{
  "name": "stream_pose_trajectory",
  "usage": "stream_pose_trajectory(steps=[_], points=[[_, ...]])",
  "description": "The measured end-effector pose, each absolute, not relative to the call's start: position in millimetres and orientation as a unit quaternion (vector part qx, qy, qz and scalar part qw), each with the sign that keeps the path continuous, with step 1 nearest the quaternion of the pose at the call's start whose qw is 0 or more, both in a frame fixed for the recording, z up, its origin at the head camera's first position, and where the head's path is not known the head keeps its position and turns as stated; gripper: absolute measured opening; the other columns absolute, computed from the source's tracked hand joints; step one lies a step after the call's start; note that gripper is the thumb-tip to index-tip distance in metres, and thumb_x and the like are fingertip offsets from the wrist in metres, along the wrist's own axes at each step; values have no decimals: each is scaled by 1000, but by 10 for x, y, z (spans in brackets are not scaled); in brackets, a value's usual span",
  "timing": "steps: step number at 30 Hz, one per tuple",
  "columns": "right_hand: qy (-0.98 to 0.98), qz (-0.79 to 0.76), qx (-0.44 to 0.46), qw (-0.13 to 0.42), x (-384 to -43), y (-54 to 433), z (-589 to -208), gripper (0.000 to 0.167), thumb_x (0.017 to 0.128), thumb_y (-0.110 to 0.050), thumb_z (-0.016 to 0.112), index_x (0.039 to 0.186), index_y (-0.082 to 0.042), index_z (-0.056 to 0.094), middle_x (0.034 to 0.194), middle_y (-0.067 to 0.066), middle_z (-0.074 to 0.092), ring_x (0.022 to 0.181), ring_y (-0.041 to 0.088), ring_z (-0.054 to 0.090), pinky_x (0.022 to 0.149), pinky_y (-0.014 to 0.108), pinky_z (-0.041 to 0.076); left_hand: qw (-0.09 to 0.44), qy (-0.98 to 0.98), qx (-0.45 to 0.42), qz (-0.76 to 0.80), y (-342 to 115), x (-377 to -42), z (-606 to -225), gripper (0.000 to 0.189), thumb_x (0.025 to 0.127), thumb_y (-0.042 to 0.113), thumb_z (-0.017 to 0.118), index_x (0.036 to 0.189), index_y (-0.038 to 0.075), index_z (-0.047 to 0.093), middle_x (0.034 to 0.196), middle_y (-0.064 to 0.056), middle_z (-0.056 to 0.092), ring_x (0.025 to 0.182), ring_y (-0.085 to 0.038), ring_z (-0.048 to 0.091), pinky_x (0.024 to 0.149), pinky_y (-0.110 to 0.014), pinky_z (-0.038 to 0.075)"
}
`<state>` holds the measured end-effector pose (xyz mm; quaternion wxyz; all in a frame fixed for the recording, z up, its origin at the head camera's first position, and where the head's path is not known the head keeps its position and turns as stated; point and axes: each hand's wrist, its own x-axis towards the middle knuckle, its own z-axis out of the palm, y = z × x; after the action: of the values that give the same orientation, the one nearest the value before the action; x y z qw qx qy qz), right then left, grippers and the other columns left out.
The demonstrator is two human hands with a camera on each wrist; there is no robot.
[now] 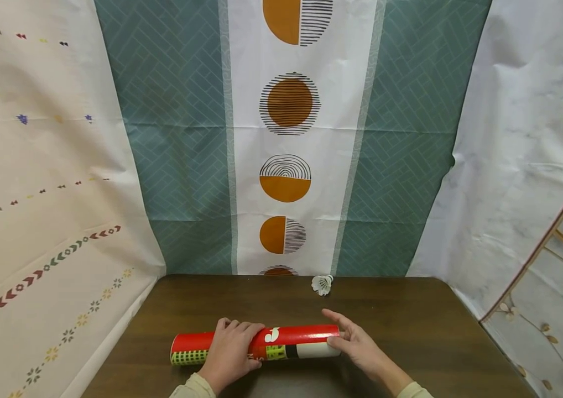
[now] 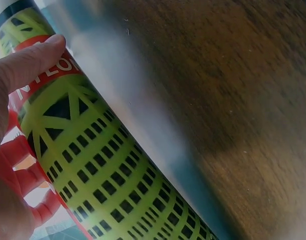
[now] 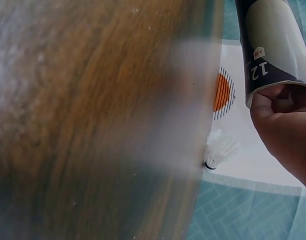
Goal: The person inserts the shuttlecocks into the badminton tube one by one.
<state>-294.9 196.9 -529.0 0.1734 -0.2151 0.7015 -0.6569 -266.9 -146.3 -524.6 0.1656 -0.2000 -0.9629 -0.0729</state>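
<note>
A red, green and white shuttlecock tube lies sideways between my hands, low over the table. With fingers over its top and thumb on the near side, my left hand grips it left of the middle. The left wrist view shows the thumb across the "NYLON" lettering on the tube. At the right end is my right hand, with some fingers inside the tube's mouth and one finger extended outside. The right wrist view shows the hand at the rim; its fingertips are hidden inside, so I cannot tell what they hold.
A white shuttlecock lies near the back edge of the dark wooden table. Behind the table hangs a green and white patterned cloth. Patterned cloths also hang at the left and right sides.
</note>
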Motion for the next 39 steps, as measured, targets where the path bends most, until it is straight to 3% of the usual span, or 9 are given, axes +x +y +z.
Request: stream_pose_trajectory(steps=[7, 10, 15, 19, 24, 29, 34, 39], points=[[707, -654, -207, 171, -2929, 2000, -5288, 70, 107, -14, 63, 168, -7, 30, 169, 30, 25, 108, 16, 70, 95, 26, 58, 164, -962, -206, -72, -1447, -2676, -5259, 75, 66, 48, 100, 131, 23, 71, 116, 4, 80, 100, -21, 71, 97, -56, 46], [708, -654, -204, 172, -2923, 2013, -5285, 70, 107, -16, 64, 167, -6, 30, 168, 34, 25, 111, 16, 69, 96, 26, 58, 162, -962, -206, -74, -1442, -2674, -5251, 74, 66, 48, 100, 130, 23, 72, 115, 4, 80, 100, -22, 71, 97, -56, 45], [715, -649, -195, 169, -2921, 2077, -5247, 67, 108, -19, 64, 165, -3, 33, 156, 27, 50, 113, 15, 68, 94, 28, 57, 160, -963, -202, -75, -1457, -2651, -5248, 73, 67, 48, 99, 130, 23, 72, 115, 4, 80, 98, -21, 71, 96, -57, 45], [725, -644, -189, 153, -2964, 2227, -5205, 62, 108, -19, 63, 162, 0, 37, 126, 8, 77, 101, 12, 71, 88, 29, 56, 171, -963, -195, -71, -1482, -2628, -5245, 73, 65, 48, 100, 129, 23, 73, 114, 5, 80, 98, -20, 71, 95, -54, 45], [719, -664, -151, 139, -3103, 2478, -5123, 63, 110, -23, 60, 162, 1, 33, 117, -5, 81, 96, 9, 70, 88, 28, 56, 174, -964, -192, -65, -1512, -2614, -5226, 75, 64, 50, 100, 129, 23, 72, 113, 4, 80, 98, -20, 72, 94, -53, 45], [689, -713, -35, 125, -3357, 2613, -5036, 67, 112, -32, 58, 166, -5, 29, 117, -14, 79, 95, 6, 66, 88, 26, 55, 173, -964, -191, -69, -1517, -2628, -5239, 75, 64, 49, 101, 128, 23, 72, 114, 4, 80, 97, -20, 72, 95, -55, 45], [672, -732, 15, 107, -3596, 2560, -5039, 63, 115, -27, 48, 168, -4, 23, 126, -10, 77, 102, 9, 68, 89, 27, 54, 175, -962, -197, -73, -1506, -2637, -5250, 74, 65, 48, 100, 129, 23, 72, 113, 4, 80, 97, -20, 71, 95, -54, 45], [662, -742, 23, 98, -3784, 2389, -5083, 63, 116, -27, 46, 168, -1, 22, 143, 9, 71, 107, 13, 70, 89, 28, 55, 170, -962, -201, -74, -1507, -2634, -5258, 74, 65, 49, 100, 128, 23, 72, 113, 4, 80, 97, -20, 71, 96, -54, 44]])
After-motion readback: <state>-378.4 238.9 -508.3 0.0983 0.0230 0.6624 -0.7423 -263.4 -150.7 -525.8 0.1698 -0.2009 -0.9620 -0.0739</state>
